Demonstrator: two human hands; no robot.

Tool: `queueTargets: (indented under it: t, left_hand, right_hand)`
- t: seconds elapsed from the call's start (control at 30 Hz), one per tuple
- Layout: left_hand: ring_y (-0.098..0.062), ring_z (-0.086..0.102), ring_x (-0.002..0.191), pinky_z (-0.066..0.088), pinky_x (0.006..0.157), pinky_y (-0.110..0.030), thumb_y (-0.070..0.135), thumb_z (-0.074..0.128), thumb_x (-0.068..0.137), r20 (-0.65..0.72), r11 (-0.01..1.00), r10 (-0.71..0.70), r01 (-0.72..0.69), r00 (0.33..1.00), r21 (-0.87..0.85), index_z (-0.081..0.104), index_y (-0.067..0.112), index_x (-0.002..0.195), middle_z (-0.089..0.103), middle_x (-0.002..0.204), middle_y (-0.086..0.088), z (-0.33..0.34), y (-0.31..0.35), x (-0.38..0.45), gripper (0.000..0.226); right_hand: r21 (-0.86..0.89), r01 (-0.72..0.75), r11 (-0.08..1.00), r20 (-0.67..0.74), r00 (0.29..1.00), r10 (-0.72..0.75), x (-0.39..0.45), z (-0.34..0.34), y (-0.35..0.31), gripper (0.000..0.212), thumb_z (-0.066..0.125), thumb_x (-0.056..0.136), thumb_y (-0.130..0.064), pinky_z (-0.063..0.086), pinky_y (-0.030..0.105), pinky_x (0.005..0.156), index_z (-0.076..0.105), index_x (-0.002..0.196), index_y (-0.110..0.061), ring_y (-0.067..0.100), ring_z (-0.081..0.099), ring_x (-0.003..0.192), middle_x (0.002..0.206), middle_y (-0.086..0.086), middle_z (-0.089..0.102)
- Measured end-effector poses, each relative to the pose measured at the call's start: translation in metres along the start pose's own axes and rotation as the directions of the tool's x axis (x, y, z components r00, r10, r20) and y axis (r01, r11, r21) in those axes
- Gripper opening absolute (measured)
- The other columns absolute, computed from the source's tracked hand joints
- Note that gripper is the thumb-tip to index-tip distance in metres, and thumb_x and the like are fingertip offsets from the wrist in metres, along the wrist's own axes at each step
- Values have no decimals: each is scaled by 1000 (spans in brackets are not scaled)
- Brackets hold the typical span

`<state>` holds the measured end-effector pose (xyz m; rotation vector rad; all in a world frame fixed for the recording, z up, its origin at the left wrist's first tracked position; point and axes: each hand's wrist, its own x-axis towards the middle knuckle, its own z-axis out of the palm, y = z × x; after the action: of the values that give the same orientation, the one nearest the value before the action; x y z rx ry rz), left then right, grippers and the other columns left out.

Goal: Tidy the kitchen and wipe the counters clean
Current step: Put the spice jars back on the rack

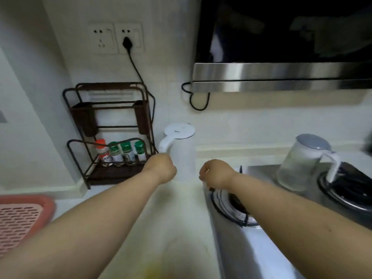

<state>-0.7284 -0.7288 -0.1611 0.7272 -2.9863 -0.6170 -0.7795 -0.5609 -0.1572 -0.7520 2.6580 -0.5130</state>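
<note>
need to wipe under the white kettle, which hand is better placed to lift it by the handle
Left. The left hand is already at the lower end of the white kettle handle, which faces that side. The right hand sits on the far side, by the stove edge.

Counter (181,218): a pale worktop, seen running from the back wall toward the camera.
Rear left: a dark wire rack (108,137) is stood on the counter against the wall.
Rear centre: a white kettle (182,152) is set upright just beside the rack.
Left edge: a pink slotted tray (22,220) is laid on the counter, partly cut off.
Right: a steel hob (251,248) is set against the counter, with 2 burners seen.
</note>
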Motion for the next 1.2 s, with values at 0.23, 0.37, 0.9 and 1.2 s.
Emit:
queueTargets:
  t: [0.23, 0.37, 0.9, 1.2]
  left_hand:
    - [-28, 60, 100, 51, 82, -29, 18, 51, 86, 65, 950, 311, -307, 948, -61, 66, 11, 97, 67, 105, -8, 86, 221, -86, 20]
    - [-29, 62, 91, 48, 72, -32, 22, 51, 85, 187, 886, 465, -455, 866, -93, 61, 16, 77, 66, 88, -9, 137, 325, -133, 14]
    - [-27, 61, 96, 47, 79, -29, 21, 55, 86, 374, 669, 717, -732, 588, -131, 59, 17, 84, 64, 93, -9, 301, 633, -163, 7]
    - [-28, 61, 100, 51, 87, -33, 19, 53, 88, 447, 653, 727, -727, 522, -213, 67, 6, 100, 66, 106, -10, 369, 769, -145, 23]
  right_hand:
    - [82, -264, 961, -80, 959, 271, -155, -66, 197, 21, 52, 92, -17, 53, 34, 84, 66, 98, -2, 27, 65, 92, 103, 15, 68]
    - [200, -407, 891, -121, 893, 434, -232, -97, 297, 3, 55, 90, -15, 48, 26, 70, 57, 92, -17, 18, 56, 78, 90, 6, 60]
    - [503, -675, 539, -92, 578, 811, -367, -153, 571, 13, 55, 94, -17, 47, 32, 69, 61, 95, -5, 24, 60, 78, 98, 19, 67]
    - [432, -798, 420, -124, 409, 904, -396, -210, 689, 36, 48, 98, -22, 51, 41, 93, 59, 120, 4, 30, 63, 107, 119, 18, 63]
